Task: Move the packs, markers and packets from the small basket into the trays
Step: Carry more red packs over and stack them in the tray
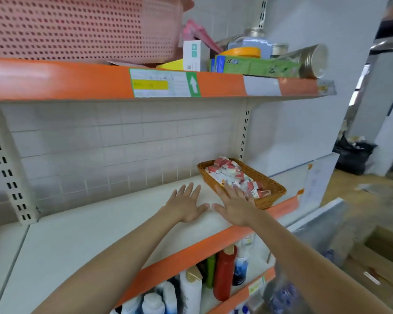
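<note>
- Upper shelf, far left: pink perforated basket point(77, 28) sits on the orange-edged shelf; a price label with a green arrow point(166, 83) is stuck on the shelf's front strip.
- Same shelf, right of the pink basket: a clutter of boxes and a metal-lidded jar point(309, 61) lying on its side.
- Middle shelf point(77, 234): white surface, tiled back wall behind.
- Left hand point(187, 206): palm down over the white shelf, fingers spread and straight, holding nothing. Contact with the surface cannot be told.
- Right hand point(235, 206): also flat and spread, nothing held; thumb tip close to the left thumb, fingertips reaching over the near rim of the small basket, somewhat blurred.
- Small basket point(268, 185): brown wicker, at the right end of the middle shelf, against the back wall; filled with red-and-white packets point(230, 174).
- Lower shelf, below the arms: upright bottles, among them a red bottle point(225, 274).
- Far right, floor level: cardboard box point(377, 261).
</note>
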`<action>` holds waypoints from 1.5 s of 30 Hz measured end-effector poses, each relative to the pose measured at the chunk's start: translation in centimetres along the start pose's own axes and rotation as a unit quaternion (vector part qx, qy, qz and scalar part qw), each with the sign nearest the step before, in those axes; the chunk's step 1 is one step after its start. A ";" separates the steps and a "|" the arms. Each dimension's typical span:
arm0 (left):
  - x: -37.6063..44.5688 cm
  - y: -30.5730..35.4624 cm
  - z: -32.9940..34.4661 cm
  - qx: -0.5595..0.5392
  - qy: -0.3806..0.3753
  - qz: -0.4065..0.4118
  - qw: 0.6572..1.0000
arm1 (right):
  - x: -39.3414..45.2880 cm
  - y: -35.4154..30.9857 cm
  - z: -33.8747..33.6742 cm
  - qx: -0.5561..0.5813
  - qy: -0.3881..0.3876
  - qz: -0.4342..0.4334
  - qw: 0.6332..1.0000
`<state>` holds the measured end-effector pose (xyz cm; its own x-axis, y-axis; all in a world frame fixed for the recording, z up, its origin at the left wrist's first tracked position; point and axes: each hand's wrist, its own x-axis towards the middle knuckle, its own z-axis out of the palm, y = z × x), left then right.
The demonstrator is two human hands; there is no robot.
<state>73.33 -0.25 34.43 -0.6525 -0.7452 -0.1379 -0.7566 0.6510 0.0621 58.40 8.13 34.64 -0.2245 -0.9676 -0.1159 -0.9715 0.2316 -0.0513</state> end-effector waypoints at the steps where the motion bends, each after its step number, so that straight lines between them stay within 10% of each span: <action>1: 0.9 0.8 -0.1 -0.001 0.002 0.004 1.000 | 0.5 1.1 -0.2 0.003 0.003 0.003 1.000; 27: 18.5 4.4 -3.1 -0.068 0.059 -0.009 0.996 | 16.4 12.8 -3.1 0.023 0.004 -0.076 0.997; 45: 17.3 2.8 -3.7 -0.049 0.233 0.012 0.971 | 15.7 10.5 -3.2 0.028 0.210 -0.109 0.971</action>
<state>59.76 -11.91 35.83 -0.6017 -0.7292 0.3259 -0.7259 0.6695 0.1576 44.41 -4.98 35.42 -0.0373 -0.9477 0.3170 -0.9964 0.0111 -0.0841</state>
